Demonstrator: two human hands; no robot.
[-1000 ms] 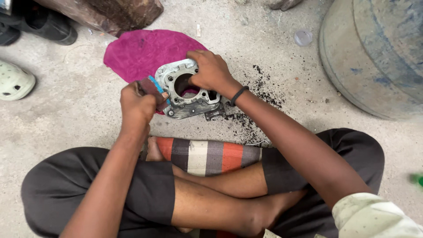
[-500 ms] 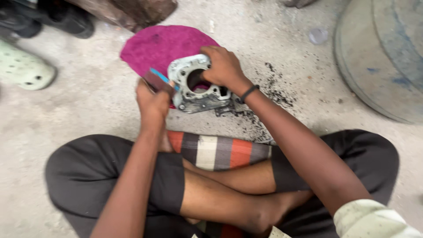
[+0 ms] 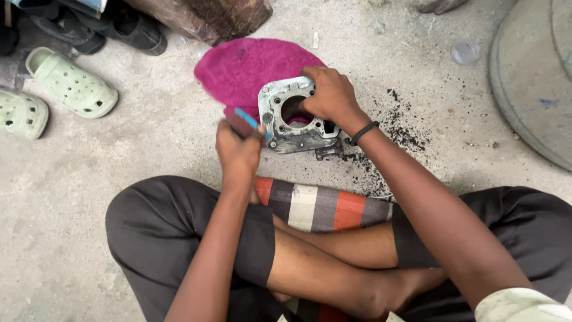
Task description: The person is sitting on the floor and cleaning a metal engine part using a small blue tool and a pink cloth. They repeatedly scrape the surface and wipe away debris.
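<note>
Holding a Metal Engine Part on the Floor

Sitting cross-legged on the grey concrete floor (image 3: 119,149), we look down at our two hands. Our right hand (image 3: 330,95) grips the far right edge of a metal engine part (image 3: 292,128), with the fingers curled over its rim beside the big round hole. A black band (image 3: 363,132) sits on that wrist. The metal part is silver and dirty, and it lies flat on the floor just past our legs. Its far left side rests on a round pink cloth (image 3: 250,65).

Our left hand (image 3: 238,152) is closed tight around a small dark red block with a blue edge (image 3: 244,122). The block touches the left edge of the metal part.

Black crumbs (image 3: 399,128) lie scattered on the floor to the right of the part, near our right wrist. A striped cloth (image 3: 316,209) in orange, grey and white lies between our legs and the part.

Far to the left we see two pale green clogs (image 3: 71,86) and dark shoes (image 3: 128,27) beyond them. A brown stone block (image 3: 202,15) sits at the far edge, just past the pink cloth. A big grey round drum (image 3: 536,77) stands on the right, well apart from our hands. A small clear cap (image 3: 464,53) lies near it.
</note>
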